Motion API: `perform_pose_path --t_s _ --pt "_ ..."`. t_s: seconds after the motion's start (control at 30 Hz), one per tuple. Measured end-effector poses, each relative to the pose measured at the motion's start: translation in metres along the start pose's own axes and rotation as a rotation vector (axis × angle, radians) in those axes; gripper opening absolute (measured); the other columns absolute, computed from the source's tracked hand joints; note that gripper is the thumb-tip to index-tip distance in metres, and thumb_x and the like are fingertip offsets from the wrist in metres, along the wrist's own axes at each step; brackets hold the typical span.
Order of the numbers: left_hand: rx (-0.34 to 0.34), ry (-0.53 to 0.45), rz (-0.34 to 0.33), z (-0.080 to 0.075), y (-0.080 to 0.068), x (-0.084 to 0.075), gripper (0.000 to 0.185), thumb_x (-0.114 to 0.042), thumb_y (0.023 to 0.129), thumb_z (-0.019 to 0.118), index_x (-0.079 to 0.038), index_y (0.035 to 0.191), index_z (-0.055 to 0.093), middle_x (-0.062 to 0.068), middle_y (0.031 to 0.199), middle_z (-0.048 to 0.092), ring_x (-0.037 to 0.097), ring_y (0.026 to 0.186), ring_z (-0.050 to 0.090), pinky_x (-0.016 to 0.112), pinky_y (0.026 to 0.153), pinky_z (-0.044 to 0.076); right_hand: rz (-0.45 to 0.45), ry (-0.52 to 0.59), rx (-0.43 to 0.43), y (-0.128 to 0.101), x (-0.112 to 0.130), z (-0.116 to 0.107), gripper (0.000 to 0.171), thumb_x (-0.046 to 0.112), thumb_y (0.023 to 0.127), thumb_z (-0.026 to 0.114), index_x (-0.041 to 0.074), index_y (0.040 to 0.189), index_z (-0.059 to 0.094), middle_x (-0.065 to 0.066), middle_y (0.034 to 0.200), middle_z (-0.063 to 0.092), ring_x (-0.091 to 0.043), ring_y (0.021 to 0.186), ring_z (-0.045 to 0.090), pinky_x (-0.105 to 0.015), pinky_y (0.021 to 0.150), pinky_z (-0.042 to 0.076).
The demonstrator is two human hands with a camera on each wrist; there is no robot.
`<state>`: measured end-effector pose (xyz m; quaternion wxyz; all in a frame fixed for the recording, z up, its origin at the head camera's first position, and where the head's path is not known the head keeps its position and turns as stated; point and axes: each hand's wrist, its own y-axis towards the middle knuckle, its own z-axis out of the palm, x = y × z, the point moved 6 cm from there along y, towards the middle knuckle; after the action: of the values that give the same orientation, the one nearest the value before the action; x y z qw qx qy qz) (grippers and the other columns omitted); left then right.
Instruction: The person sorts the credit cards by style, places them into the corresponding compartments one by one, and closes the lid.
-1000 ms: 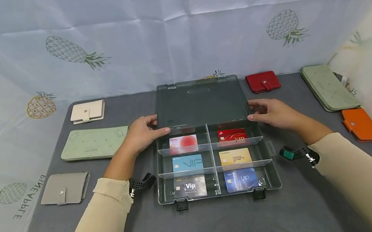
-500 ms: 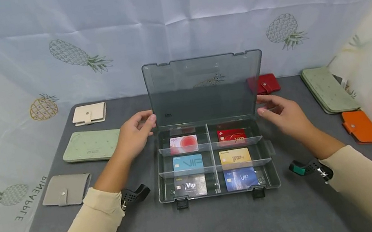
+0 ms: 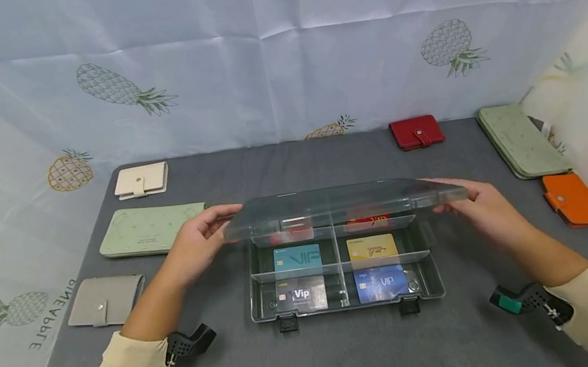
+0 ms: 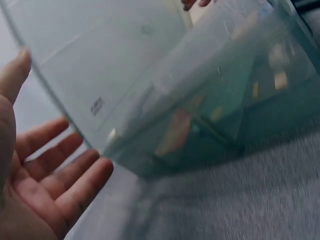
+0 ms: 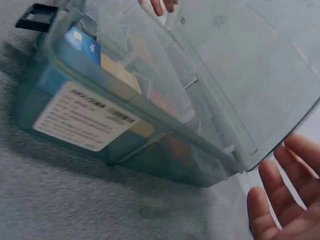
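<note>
A clear smoky plastic divider box [image 3: 344,298] lies in the middle of the table, its hinged lid [image 3: 341,201] tilted forward over the rear compartments. At the lid's left end my left hand [image 3: 198,243] has extended fingers close to the edge; the left wrist view shows its fingertips [image 4: 102,167] right at the lid's rim. My right hand [image 3: 481,206] is at the opposite end, partly hidden by the lid, its fingers straight beside the rim in the right wrist view. Cards lie in the compartments, among them a light blue card [image 3: 296,258], a yellow card [image 3: 371,247] and a dark blue card [image 3: 380,283].
At left lie a cream wallet [image 3: 141,179], a long green wallet [image 3: 151,228] and a grey wallet [image 3: 106,299]. A red wallet [image 3: 416,132], another green wallet [image 3: 522,140] and an orange wallet [image 3: 576,199] are at right. Two black latches [image 3: 288,323] hang at the box's front.
The lid has swung up from lying back, through upright, to tilt forward over the box. Both hands moved with it, spreading outward and coming closer to the front.
</note>
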<state>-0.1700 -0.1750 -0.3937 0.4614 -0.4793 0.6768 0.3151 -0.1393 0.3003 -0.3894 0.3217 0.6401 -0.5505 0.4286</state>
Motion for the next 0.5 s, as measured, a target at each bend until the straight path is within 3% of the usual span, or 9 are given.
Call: perform_pose_path --t_s 0.1,0.17,0.3,0.43,0.5 --pt "0.062 -0.015 0.052 0.001 -0.003 0.007 0.043 -0.005 0.107 0.062 -0.001 0.150 0.059 0.018 0.152 0.058 0.035 0.141 0.054 0.023 0.096 0.052 -0.028 0.101 0.094 -0.005 -0.006 0.004 0.044 0.014 0.111 0.058 0.010 0.155 0.058 0.009 0.147 0.062 -0.010 0.127 0.055 -0.018 0.098 0.048" --pt "0.109 -0.027 0.091 0.002 -0.004 0.009 0.049 -0.003 0.104 0.068 0.000 0.151 0.057 0.019 0.154 0.056 0.037 0.140 0.054 0.022 0.095 0.054 -0.094 0.133 0.164 -0.008 -0.009 0.005 0.049 0.003 0.109 0.056 0.006 0.158 0.053 0.005 0.158 0.054 -0.010 0.136 0.051 -0.019 0.104 0.046" --pt "0.180 -0.041 0.117 0.004 -0.003 0.013 0.061 -0.003 0.100 0.075 0.000 0.157 0.051 0.020 0.161 0.048 0.040 0.139 0.055 0.032 0.097 0.057 -0.187 0.130 0.253 -0.005 -0.017 0.005 0.056 -0.008 0.106 0.054 0.000 0.161 0.045 -0.002 0.166 0.045 -0.011 0.140 0.052 -0.020 0.107 0.045" --pt "0.209 0.056 0.128 0.005 0.008 0.014 0.071 -0.006 0.099 0.077 -0.001 0.161 0.045 0.016 0.168 0.039 0.039 0.151 0.042 0.048 0.111 0.050 -0.210 0.059 0.262 0.010 -0.025 0.003 0.062 -0.005 0.104 0.061 0.004 0.163 0.044 -0.006 0.171 0.038 -0.007 0.147 0.043 -0.018 0.113 0.037" --pt "0.221 0.108 0.143 0.006 0.017 0.014 0.074 -0.006 0.098 0.078 0.000 0.162 0.042 0.016 0.170 0.036 0.039 0.154 0.037 0.055 0.115 0.044 -0.207 0.022 0.256 0.020 -0.027 0.001 0.064 -0.003 0.103 0.065 0.005 0.163 0.044 -0.010 0.172 0.036 -0.003 0.151 0.036 -0.025 0.121 0.029"
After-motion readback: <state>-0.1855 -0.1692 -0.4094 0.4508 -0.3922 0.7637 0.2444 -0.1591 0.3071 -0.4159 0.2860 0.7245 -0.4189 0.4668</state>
